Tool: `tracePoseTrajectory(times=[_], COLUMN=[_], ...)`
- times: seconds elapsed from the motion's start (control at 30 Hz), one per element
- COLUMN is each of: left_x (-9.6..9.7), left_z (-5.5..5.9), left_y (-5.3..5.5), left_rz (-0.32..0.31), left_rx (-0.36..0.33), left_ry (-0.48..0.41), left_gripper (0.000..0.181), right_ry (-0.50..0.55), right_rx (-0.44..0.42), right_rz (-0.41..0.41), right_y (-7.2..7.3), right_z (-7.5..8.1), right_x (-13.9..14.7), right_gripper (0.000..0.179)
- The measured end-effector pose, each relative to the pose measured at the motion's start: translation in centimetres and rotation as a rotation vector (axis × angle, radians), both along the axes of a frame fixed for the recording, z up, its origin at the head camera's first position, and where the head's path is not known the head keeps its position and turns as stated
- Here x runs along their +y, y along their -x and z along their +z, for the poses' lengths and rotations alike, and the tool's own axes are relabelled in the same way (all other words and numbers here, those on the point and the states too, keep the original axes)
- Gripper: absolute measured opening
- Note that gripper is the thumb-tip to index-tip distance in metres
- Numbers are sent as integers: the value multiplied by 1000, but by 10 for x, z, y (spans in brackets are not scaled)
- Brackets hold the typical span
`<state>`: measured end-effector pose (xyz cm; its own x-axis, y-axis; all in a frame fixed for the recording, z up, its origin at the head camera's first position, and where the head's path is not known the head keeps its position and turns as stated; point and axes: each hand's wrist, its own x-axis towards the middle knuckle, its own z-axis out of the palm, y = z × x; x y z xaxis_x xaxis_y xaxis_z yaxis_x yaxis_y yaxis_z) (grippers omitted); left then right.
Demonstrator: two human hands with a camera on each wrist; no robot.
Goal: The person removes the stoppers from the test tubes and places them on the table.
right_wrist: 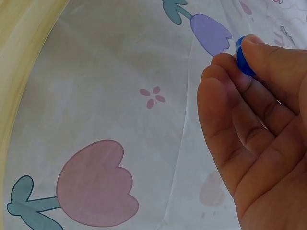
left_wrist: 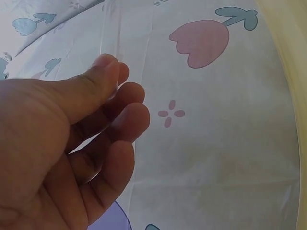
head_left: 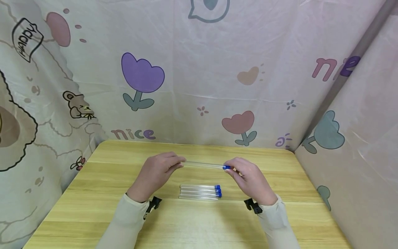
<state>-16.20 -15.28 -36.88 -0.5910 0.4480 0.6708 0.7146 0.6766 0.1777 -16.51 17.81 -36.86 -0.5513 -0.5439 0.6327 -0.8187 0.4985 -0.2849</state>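
Observation:
A clear test tube (head_left: pixel 203 165) with a blue cap (head_left: pixel 226 167) is held level above the table, between both hands. The left hand (head_left: pixel 161 173) pinches its bare end between thumb and fingertips; in the left wrist view the transparent tube (left_wrist: pixel 111 31) is faint against the backdrop. My right hand (head_left: pixel 248 178) pinches the blue cap (right_wrist: pixel 243 60) between thumb and index finger, its other fingers loosely curled. Nearer to me, several clear tubes (head_left: pixel 199 192) lie side by side on the table; blue caps show at the right ends of most, and the nearest has none visible.
The light wooden table (head_left: pixel 93 204) reaches back to a patterned fabric backdrop (head_left: pixel 186 76), which also rises at the left and right sides. A black camera mount (head_left: pixel 153 204) sits at the left wrist and another mount (head_left: pixel 253 206) at the right.

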Motion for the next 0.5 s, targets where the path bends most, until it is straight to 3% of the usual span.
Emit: tracePoseTrajectory(times=[0.5], left_x=[1], left_z=[2], left_y=[-3], left_rz=[41], left_rx=[11], left_ry=[29], left_gripper=[15], right_ry=[18], right_rx=[3], right_rz=[-81], right_y=[-2], right_z=[-2], right_x=[-2], right_gripper=[18])
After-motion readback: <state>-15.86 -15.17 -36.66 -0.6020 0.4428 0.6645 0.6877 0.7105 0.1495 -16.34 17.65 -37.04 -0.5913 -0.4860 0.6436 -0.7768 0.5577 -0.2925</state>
